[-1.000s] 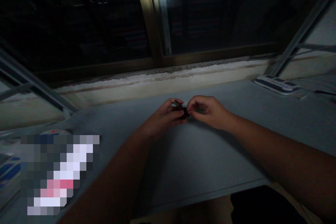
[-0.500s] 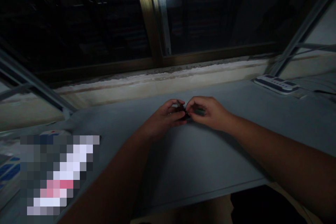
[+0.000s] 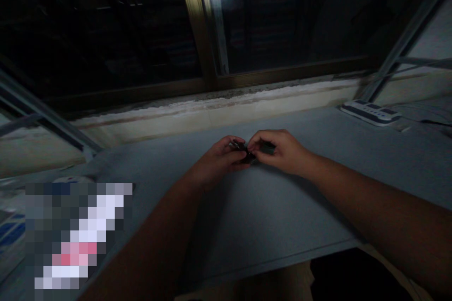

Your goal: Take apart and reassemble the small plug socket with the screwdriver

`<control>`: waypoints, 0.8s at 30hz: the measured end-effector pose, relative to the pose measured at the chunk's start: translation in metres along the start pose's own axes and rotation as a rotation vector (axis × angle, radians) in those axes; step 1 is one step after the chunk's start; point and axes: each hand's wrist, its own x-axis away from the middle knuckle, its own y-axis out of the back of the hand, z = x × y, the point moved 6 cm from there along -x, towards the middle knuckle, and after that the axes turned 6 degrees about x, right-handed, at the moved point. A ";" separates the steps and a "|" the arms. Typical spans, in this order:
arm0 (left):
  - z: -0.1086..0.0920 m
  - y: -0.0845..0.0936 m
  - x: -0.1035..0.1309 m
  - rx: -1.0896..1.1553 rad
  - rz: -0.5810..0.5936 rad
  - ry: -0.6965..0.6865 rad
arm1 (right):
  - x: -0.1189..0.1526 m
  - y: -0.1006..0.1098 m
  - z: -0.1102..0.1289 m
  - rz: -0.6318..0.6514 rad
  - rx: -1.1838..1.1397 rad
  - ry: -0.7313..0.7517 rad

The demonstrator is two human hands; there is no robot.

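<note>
Over the grey-blue table (image 3: 282, 211), my left hand (image 3: 224, 159) is closed around a small dark object (image 3: 249, 154), too dim to name. The fingertips of my right hand (image 3: 275, 150) pinch at the right side of that same object, so the two hands nearly touch. A darker greenish piece (image 3: 267, 149) shows between the thumb and fingers of my right hand; what it is cannot be made out.
A white and dark power strip (image 3: 370, 113) lies at the back right with cables beside it. Metal frame bars (image 3: 52, 117) stand at both sides. Behind the table is a window (image 3: 208, 56). A pixelated patch covers items at the left.
The dark object has tilted slightly in my left hand, and the fingers of both hands have shifted a little. The view has moved very slightly.
</note>
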 end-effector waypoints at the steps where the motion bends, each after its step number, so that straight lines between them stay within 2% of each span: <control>1: 0.000 0.000 0.000 0.001 -0.001 0.006 | 0.000 0.000 -0.002 -0.001 -0.014 -0.018; 6: 0.000 -0.001 0.001 0.007 0.005 0.010 | 0.001 -0.003 -0.009 0.017 -0.081 -0.091; 15: 0.001 -0.002 0.000 -0.001 0.013 0.016 | 0.000 0.000 -0.003 0.033 -0.017 -0.064; 24: 0.000 0.000 0.000 0.002 -0.010 0.012 | 0.002 -0.005 -0.019 0.008 -0.218 -0.152</control>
